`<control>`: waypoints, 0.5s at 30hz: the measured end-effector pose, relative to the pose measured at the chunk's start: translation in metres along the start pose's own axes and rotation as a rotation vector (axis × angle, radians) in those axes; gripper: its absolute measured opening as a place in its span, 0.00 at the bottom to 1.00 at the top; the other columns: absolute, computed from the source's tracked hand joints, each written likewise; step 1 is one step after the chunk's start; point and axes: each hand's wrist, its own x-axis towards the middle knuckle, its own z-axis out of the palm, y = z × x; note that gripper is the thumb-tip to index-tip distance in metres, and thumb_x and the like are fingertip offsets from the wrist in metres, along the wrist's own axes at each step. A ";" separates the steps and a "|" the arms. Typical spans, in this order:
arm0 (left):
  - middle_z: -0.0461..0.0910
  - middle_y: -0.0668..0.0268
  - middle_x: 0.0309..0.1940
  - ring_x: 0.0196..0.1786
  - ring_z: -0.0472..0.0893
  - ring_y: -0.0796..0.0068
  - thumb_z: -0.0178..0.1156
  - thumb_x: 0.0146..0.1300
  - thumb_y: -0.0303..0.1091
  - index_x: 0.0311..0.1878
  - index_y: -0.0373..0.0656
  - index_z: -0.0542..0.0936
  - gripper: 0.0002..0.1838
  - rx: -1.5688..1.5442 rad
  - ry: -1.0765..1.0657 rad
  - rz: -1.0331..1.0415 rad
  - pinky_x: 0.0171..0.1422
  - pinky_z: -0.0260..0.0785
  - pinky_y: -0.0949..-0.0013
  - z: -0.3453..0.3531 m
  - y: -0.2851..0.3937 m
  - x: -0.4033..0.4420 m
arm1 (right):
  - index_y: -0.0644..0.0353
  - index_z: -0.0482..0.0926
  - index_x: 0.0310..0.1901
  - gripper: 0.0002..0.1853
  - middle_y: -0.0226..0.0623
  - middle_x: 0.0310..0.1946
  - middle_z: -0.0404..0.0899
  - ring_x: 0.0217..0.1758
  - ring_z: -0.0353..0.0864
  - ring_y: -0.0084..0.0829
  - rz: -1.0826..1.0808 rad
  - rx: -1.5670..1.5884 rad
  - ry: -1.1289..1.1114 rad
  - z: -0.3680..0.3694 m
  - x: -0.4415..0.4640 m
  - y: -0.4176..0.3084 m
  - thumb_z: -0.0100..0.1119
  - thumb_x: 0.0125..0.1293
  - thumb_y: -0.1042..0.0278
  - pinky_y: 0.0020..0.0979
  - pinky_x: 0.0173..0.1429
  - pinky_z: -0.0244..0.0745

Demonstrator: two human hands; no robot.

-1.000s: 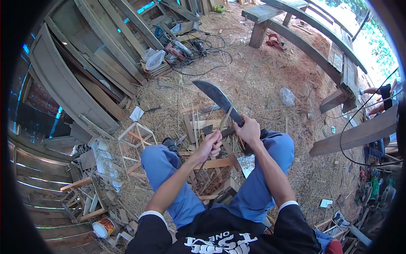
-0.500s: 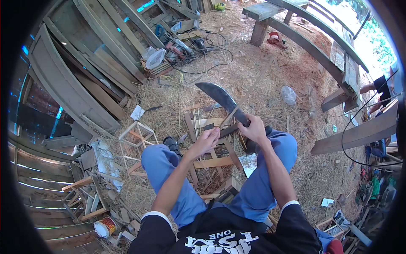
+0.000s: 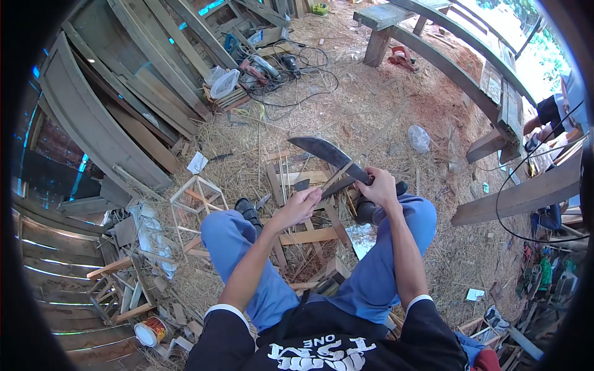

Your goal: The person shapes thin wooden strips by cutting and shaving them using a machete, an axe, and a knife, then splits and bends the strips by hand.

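Note:
My right hand (image 3: 379,187) is closed around the handle of a broad curved machete (image 3: 322,151), whose dark blade points up and left. Pinched in my left hand (image 3: 301,206) is a thin wooden strip (image 3: 337,175), slanting up and to the right. The strip crosses the machete blade near the handle; whether the edge bites into it is too small to tell. Beyond my left fingertips shows a small dark flat piece (image 3: 302,185). Below both hands, between my legs, a low wooden frame (image 3: 311,237) lies on the ground with thin sticks across it.
Straw and shavings cover the ground. A small stick frame (image 3: 199,193) stands left of my knee. Power tools and cables (image 3: 263,71) lie ahead, a heavy curved bench (image 3: 445,68) at upper right. Another person (image 3: 557,117) is at the right edge, beyond a curved beam (image 3: 520,201).
My right hand and the machete have moved a little down and to the right, and the blade lies flatter. My left hand still holds the strip in nearly the same place.

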 end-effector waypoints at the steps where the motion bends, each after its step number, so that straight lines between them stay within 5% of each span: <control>1: 0.56 0.81 0.20 0.18 0.53 0.90 0.44 0.83 0.52 0.37 0.48 0.67 0.20 -0.010 -0.011 0.002 0.20 0.45 0.79 0.001 0.003 -0.001 | 0.56 0.87 0.38 0.17 0.44 0.25 0.84 0.34 0.87 0.48 -0.013 -0.010 0.016 0.000 0.001 0.000 0.69 0.50 0.54 0.44 0.43 0.80; 6: 0.57 0.81 0.20 0.18 0.52 0.90 0.43 0.83 0.51 0.38 0.48 0.68 0.19 0.015 0.026 0.039 0.19 0.47 0.79 -0.007 -0.004 -0.008 | 0.60 0.85 0.36 0.20 0.45 0.27 0.84 0.34 0.86 0.47 -0.087 0.028 -0.056 0.001 0.000 0.004 0.70 0.51 0.51 0.44 0.41 0.79; 12: 0.66 0.78 0.22 0.20 0.63 0.88 0.47 0.82 0.51 0.50 0.42 0.74 0.20 -0.025 -0.015 -0.189 0.25 0.58 0.78 -0.026 -0.015 -0.026 | 0.55 0.87 0.39 0.18 0.44 0.27 0.86 0.34 0.87 0.48 -0.114 -0.070 -0.184 0.003 -0.016 -0.014 0.69 0.53 0.50 0.45 0.44 0.81; 15: 0.75 0.73 0.26 0.23 0.70 0.85 0.49 0.81 0.51 0.50 0.40 0.74 0.20 -0.102 0.099 0.084 0.29 0.63 0.78 -0.013 -0.017 -0.006 | 0.54 0.87 0.37 0.18 0.43 0.26 0.85 0.33 0.87 0.47 -0.131 -0.140 -0.171 0.004 -0.012 -0.022 0.68 0.54 0.49 0.45 0.43 0.82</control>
